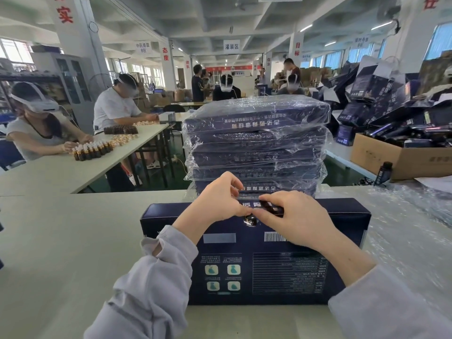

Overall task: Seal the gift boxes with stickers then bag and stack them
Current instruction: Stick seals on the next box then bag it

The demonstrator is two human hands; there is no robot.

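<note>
Gift box (pixel 256 265) lies back-up near the counter's (pixel 73 228) front edge, far flap within reach; left hand (pixel 217 200) and right hand (pixel 297 218) fingers (pixel 281 198) pinch a dark strip (pixel 269 206) there (likely the sticker).

Hands (pixel 217 201) (pixel 296 218) at sticker (pixel 250 220) on gift box (pixel 244 277)

Long sleeves of pale grey, thin, creased fabric are worn on both arms. On the left sleeve (pixel 151 285) a loose cuff (pixel 159 238) is seen, with a small slit opening (pixel 156 249) near its edge. The right sleeve (pixel 381 302) is made of the same cloth. The left hand (pixel 217 201) and right hand (pixel 293 216) are left bare.
</note>
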